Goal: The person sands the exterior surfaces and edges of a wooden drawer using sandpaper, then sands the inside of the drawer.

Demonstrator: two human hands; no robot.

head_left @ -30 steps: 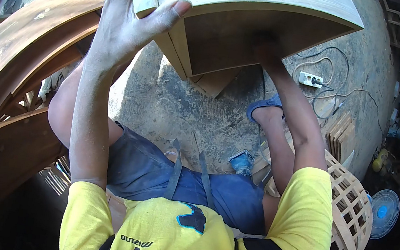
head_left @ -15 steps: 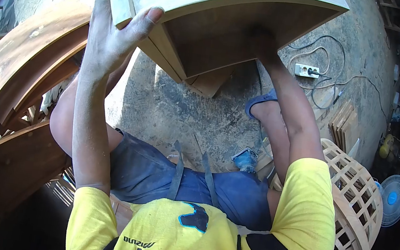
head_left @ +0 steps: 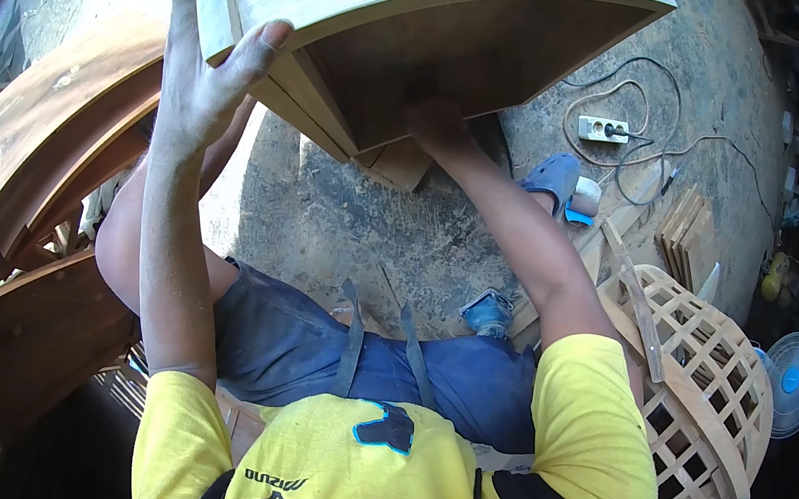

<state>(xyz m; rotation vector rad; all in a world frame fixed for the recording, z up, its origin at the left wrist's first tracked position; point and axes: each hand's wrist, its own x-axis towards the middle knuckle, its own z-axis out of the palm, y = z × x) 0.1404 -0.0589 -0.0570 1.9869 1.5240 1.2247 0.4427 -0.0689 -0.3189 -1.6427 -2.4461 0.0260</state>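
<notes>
- The bare left hand (head_left: 201, 82) is wrapped round the left end of a pale wooden box-shaped piece with a curved panel (head_left: 418, 35); its thumb lies along the near edge, its fingers hook over the far side.
- That wooden piece stretches from the left hand across to above the right hand (head_left: 437, 121), its dark hollow facing the body; whether anything bears its weight from below cannot be told.
- The right hand reaches into the hollow from the near side; its fingers are lost in shadow, so whether they grip or lie flat cannot be told.
- To do this well, the left hand should probably brace the end firmly, so that pressure from within does not tip the piece.
- The right hand would likely do best with even, moderate pressure and a loose wrist, clear of the hollow's lower edge; tilting the opening toward the light could help.
- Just below the left hand's end, a flat light-brown wooden board (head_left: 398, 164) shows beneath the piece.
- Right of the right hand is a blue rubber shoe (head_left: 552, 177) on the person's foot; beyond it lies a white rectangular power strip (head_left: 602, 130), whose cable should best be kept away from the reaching arm.
- Farther right, nearer the body, stands a pale wooden lattice frame (head_left: 708, 361), with a round blue-centred fan (head_left: 794, 377) past it.
</notes>
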